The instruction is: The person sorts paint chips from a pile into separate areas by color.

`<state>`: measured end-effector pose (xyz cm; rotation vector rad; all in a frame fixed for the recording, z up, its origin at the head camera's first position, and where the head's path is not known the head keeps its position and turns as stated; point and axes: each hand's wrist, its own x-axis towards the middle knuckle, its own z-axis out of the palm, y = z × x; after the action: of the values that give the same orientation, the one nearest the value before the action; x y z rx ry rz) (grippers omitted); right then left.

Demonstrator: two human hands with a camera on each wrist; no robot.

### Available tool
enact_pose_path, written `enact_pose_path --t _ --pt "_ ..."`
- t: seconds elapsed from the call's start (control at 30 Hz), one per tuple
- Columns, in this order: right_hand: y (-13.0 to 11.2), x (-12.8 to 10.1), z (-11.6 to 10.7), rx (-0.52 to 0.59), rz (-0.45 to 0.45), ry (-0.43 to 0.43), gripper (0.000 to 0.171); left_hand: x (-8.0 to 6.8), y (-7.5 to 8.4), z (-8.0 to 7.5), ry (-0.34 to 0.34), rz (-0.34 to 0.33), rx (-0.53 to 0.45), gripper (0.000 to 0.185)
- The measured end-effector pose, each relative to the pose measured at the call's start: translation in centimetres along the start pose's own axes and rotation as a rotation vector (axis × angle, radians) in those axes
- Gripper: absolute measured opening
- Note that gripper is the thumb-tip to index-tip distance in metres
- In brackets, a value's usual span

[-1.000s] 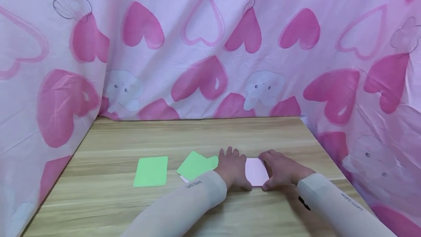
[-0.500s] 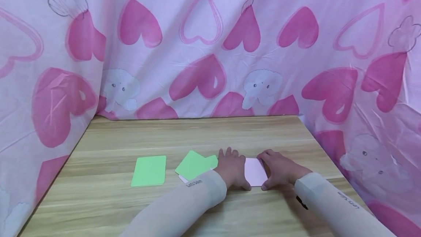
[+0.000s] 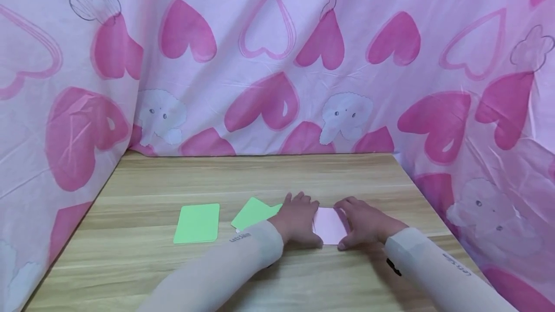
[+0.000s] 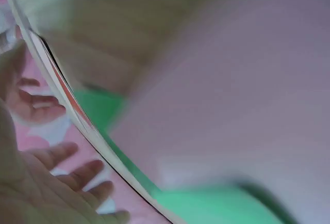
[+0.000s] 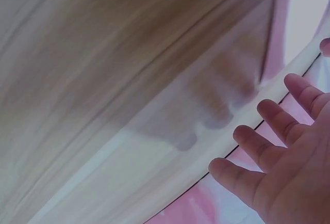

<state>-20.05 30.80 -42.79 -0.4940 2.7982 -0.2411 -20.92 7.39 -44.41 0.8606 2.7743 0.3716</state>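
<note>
A pink card (image 3: 330, 226) with rounded corners lies between my two hands on the table. My left hand (image 3: 297, 219) spans its left side, thumb at the near corner and forefinger at the far one. On the opposite side my right hand (image 3: 366, 220) holds it the same way, thumb and fingers at the right corners. Its other fingers (image 5: 263, 152) are spread in the right wrist view. A tilted green card (image 3: 253, 214) with a pale card edge beneath it lies left of my left hand, partly hidden by it.
Farther left, a green card stack (image 3: 197, 223) lies squared on the wooden table (image 3: 243, 177). A pink heart-print cloth (image 3: 269, 105) hangs behind and along both sides.
Both hands have shifted a little left together with the pink card. My left hand and sleeve now cover more of the tilted green card.
</note>
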Motion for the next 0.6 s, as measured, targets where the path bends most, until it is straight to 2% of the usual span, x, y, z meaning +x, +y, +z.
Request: enact_pose_path --t 0.1,0.27,0.37,0.6 --pt "-1.0 0.3 0.0 -0.011 -0.009 0.011 0.103 -0.6 -2.1 -0.9 0.001 0.060 -0.022 0.098" --pt "-3.2 1.0 0.5 0.015 -0.031 -0.008 0.102 -1.9 -5.7 -2.7 0.017 0.104 -0.022 0.096" --pt "-4.5 1.5 0.8 0.029 -0.043 -0.026 0.101 -2.8 -7.7 -3.8 0.021 0.097 -0.026 0.094" --pt "-7.6 2.7 1.3 -0.018 -0.119 -0.004 0.097 -4.9 -11.3 -5.6 0.013 0.018 -0.076 0.093"
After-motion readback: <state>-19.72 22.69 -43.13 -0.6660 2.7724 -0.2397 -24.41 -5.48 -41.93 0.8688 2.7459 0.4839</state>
